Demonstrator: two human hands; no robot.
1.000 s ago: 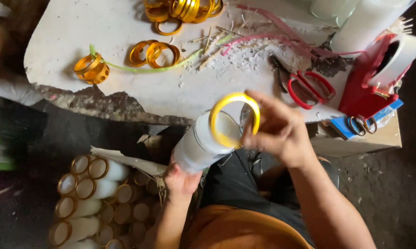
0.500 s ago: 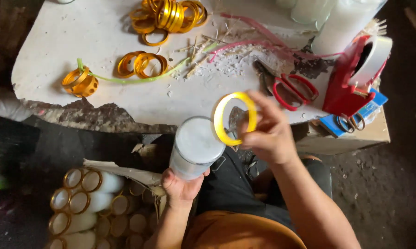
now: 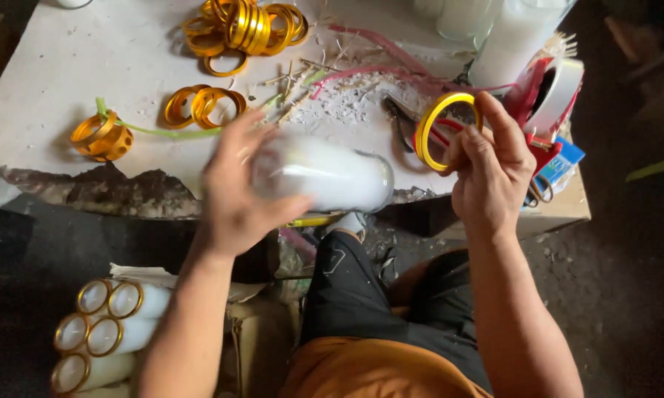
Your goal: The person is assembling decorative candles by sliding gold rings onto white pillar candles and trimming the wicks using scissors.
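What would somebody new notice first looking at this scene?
Most striking is the white glass candle, held on its side in the left hand at the centre, above the table's crumbling edge. Just right of it, the fingers of the right hand hold up a gold ring. More gold rings are piled at the back of the white table, and ring-topped candles lie stacked lower left.

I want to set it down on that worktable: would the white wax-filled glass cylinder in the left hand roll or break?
The white wax-filled glass cylinder is round-sided and lies sideways in the left hand, so it would probably roll. It looks full, so likely heavy for its size. The glass may crack on the hard white worktable.
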